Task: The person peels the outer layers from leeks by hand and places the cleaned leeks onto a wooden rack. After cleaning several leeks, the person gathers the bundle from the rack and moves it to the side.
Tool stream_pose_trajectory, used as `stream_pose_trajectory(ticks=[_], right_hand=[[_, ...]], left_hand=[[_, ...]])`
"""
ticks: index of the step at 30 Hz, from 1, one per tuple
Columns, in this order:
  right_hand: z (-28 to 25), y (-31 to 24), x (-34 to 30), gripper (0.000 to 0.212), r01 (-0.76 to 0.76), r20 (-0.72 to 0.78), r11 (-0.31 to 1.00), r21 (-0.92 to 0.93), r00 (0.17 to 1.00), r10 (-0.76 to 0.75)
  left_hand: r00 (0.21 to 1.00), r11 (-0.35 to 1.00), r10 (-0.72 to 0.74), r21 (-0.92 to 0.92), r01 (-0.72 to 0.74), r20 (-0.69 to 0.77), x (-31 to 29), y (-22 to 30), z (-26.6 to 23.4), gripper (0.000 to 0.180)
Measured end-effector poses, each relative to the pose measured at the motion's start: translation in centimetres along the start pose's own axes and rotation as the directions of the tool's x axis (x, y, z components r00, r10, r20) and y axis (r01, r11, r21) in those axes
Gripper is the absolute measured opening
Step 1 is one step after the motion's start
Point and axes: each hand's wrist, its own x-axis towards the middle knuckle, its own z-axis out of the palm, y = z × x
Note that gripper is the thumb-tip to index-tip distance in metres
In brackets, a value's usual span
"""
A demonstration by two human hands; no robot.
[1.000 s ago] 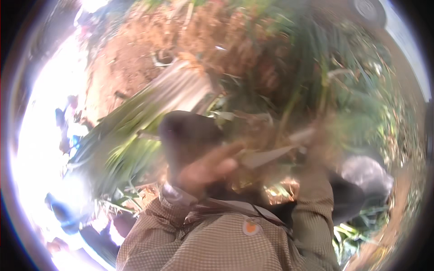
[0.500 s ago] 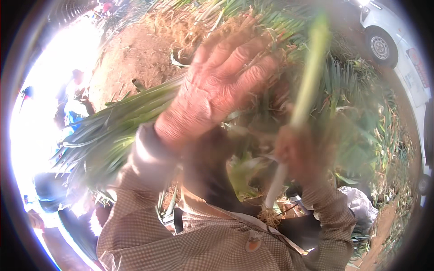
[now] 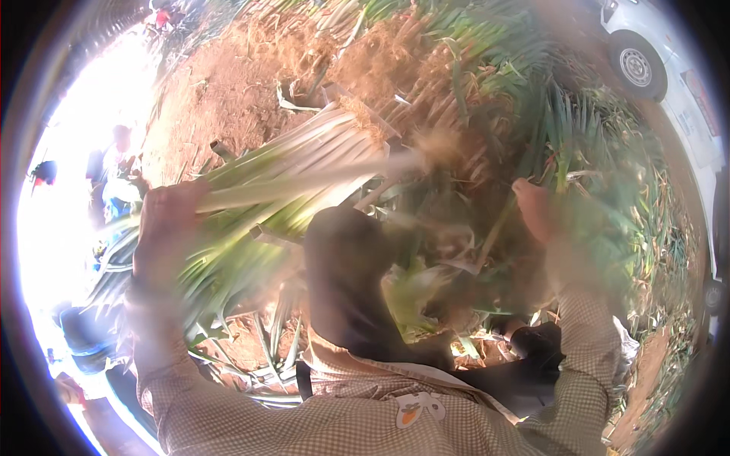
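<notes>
My left hand (image 3: pixel 169 219), smeared by motion, is closed round the green part of a leek (image 3: pixel 304 181). That leek lies across the view, its pale stem pointing right and its blurred root end (image 3: pixel 442 149) above my knee. Under it rests a row of leeks (image 3: pixel 293 156), laid side by side with roots toward the upper right and green leaves toward the lower left. My right hand (image 3: pixel 536 211) is raised on the right over loose leaves, beside a thin pale strip (image 3: pixel 498 232). Blur hides its fingers, and I cannot tell whether it holds the strip.
My dark-clad knee (image 3: pixel 346 266) rises between my arms. A large heap of leek leaves (image 3: pixel 608 205) spreads on the right, and more leeks (image 3: pixel 487 38) lie at the far side. Bare brown soil (image 3: pixel 220 106) shows at upper left. A white vehicle (image 3: pixel 684 106) stands at far right.
My left hand has moved from over the leek row to the left and now grips a leek. The leek that was upright in my right hand now lies crosswise. My right hand has moved slightly up and right.
</notes>
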Motion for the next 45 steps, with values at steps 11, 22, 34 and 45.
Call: stream_pose_trajectory(ticks=[11, 22, 34, 45], right_hand=[[22.2, -4.8, -7.7, 0.021, -0.294, 0.057, 0.811, 0.505, 0.949, 0.309], [26.6, -6.1, -8.9, 0.049, -0.812, 0.259, 0.175, 0.557, 0.37, 0.892], [27.9, -0.4, -9.5, 0.045, -0.821, 0.51, 0.112, 0.559, 0.448, 0.734], [18.7, -11.8, -10.7, 0.048, -0.501, 0.397, 0.061, 0.863, 0.748, 0.532]], left_hand=[[0.932, 0.923, -0.328, -0.16, 0.351, 0.151, -1.7, -8.0, 21.3, 0.032], [0.874, 0.991, -0.126, 0.032, 0.126, 0.47, -0.1, -15.1, 22.1, 0.039], [0.855, 0.595, 0.259, -0.772, 0.226, 0.45, 24.9, 15.6, 20.2, 0.037], [0.723, 0.208, 0.199, -0.75, 0.628, 0.661, 20.1, 44.1, 31.8, 0.044]])
